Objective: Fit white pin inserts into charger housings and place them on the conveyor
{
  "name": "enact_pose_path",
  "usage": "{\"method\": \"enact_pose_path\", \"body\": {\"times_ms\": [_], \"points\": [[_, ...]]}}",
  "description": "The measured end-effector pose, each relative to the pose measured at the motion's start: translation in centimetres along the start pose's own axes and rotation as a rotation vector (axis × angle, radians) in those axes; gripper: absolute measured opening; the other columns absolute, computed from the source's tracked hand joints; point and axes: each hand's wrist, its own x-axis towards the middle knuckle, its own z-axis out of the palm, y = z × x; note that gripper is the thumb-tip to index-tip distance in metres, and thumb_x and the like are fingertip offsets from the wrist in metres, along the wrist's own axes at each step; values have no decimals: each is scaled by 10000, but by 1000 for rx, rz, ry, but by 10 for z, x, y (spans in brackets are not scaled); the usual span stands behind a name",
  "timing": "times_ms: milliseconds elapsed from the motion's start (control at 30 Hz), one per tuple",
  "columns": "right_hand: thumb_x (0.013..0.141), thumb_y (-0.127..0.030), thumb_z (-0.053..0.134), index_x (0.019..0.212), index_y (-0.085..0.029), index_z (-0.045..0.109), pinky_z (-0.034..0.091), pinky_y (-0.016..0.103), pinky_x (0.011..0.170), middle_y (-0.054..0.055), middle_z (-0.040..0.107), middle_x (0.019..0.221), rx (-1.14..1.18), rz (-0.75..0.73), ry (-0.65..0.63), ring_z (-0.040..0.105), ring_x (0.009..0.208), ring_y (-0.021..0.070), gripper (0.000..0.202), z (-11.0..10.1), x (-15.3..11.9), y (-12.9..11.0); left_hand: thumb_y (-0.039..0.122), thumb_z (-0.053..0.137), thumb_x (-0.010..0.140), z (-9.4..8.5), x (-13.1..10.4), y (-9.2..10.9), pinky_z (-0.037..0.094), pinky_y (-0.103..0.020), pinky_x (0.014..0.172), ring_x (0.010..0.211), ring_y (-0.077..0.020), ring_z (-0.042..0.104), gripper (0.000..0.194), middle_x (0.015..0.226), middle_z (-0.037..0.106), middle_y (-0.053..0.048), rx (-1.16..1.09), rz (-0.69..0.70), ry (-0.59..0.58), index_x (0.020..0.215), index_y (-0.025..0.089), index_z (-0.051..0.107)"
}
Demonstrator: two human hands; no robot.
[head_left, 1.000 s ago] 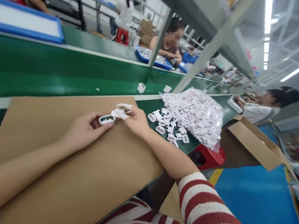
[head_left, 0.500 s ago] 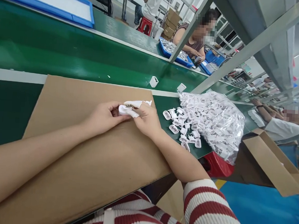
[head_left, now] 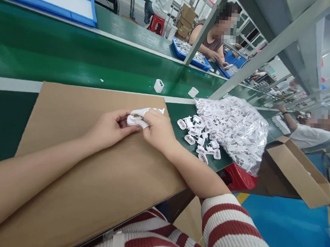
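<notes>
Over the cardboard sheet, my left hand [head_left: 108,128] grips a small white plastic part [head_left: 132,120] between its thumb and fingers. My right hand [head_left: 159,132] is closed on the other end of the same part. White covers [head_left: 140,112] wrap the thumb and forefinger of the right hand, and they hide much of the part. Just right of my right hand, loose white plastic pieces [head_left: 190,139] lie on the green tabletop. They spill from the mouth of a clear plastic bag [head_left: 237,131] full of the same pieces.
Two white housings [head_left: 158,86] sit on the green conveyor belt [head_left: 115,70] beyond the cardboard sheet [head_left: 94,186]. A slanted metal post [head_left: 207,29] rises behind them. Across the belt a person works beside a blue tray [head_left: 176,51]. An open carton [head_left: 301,173] stands at the right.
Both housings on the belt have shifted left. My right fingers have curled closer round the white part. The view has turned slightly, and the co-worker's hands opposite have moved.
</notes>
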Motion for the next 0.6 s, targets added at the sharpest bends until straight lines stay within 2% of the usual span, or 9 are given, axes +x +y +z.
{"method": "enact_pose_path", "body": {"times_ms": [67,133,300,400,433,533,600], "points": [[874,-26,538,1097,-215,727,512,411,995,87,741,1157,-33,19,-13,637,1116,282,348,-1,2,-3,684,784,767,-3,0,-3,462,-320,694,787,-249,647,521,928,768,-53,214,89,-21,1044,242,808],[871,-44,553,1064,-229,724,524,386,950,67,746,1127,-47,33,-16,651,1084,271,318,1,5,-5,763,681,798,-7,2,-5,452,-335,677,753,-268,641,553,871,764,-56,394,121,-1,964,246,787],[862,-57,602,1124,-249,747,555,350,921,35,776,1140,64,67,58,697,1101,253,356,9,9,-1,822,593,785,-13,6,4,442,-358,659,777,-316,660,582,842,763,-63,578,134,-8,867,272,768],[937,-138,650,1314,-270,716,555,359,1025,37,789,1238,210,69,108,707,1191,242,405,14,8,9,783,716,710,-20,10,12,479,-352,696,869,-333,690,545,936,791,-47,514,76,-94,938,297,807],[977,-200,661,1396,-275,680,539,373,1080,46,779,1296,237,58,134,696,1240,239,426,14,7,13,766,765,681,-24,14,15,490,-346,707,891,-333,691,556,955,794,-45,479,45,-84,986,304,819],[1055,-364,641,1523,-237,604,416,419,1251,107,665,1524,155,24,207,580,1442,250,486,10,6,24,710,885,613,-41,28,27,486,-299,655,809,-265,640,614,912,767,-66,249,-85,93,1012,249,810],[1067,-375,623,1529,-192,605,364,459,1288,154,563,1625,18,91,198,486,1526,291,497,5,3,30,601,973,577,-52,35,41,465,-242,587,697,-168,540,583,921,743,-78,-99,-163,154,936,192,763]]}}
